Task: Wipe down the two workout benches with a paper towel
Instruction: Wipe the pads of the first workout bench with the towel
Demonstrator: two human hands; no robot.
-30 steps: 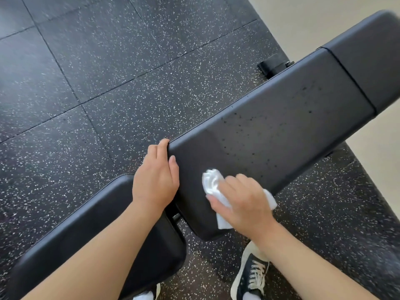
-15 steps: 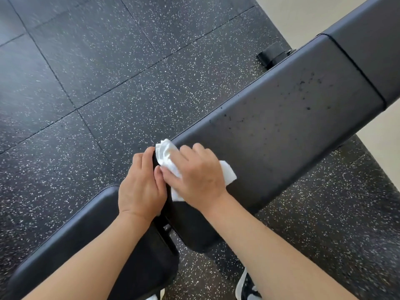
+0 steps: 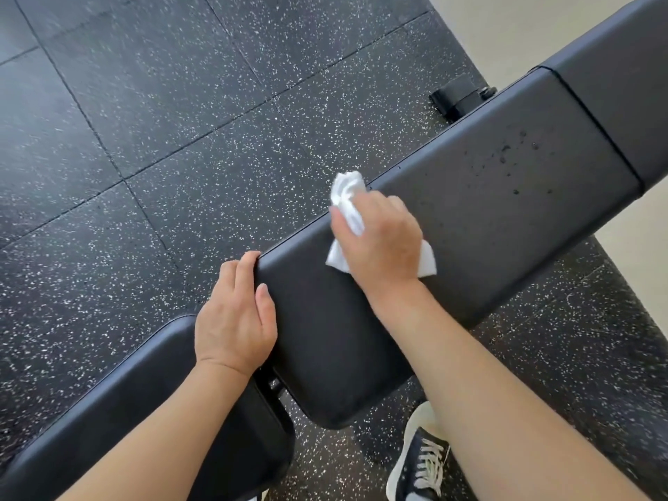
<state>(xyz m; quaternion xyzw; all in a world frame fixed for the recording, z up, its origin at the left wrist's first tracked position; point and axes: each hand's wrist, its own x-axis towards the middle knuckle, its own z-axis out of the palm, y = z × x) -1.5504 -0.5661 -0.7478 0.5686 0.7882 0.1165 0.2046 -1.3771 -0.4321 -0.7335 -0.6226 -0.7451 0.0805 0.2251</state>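
Pressing one paper towel [image 3: 346, 197] onto bench pad [image 3: 488, 197] | right hand [image 3: 379, 244] clutching it | left hand [image 3: 235, 320] gripping pad corner

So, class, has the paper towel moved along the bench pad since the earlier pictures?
Yes. The paper towel under the right hand has slid up the bench pad, away from its near corner, toward the droplets.

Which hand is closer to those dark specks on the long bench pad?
Right. The right hand, holding the paper towel on the pad, sits partway toward the specks; the left hand holds the pad's near end, farther away.
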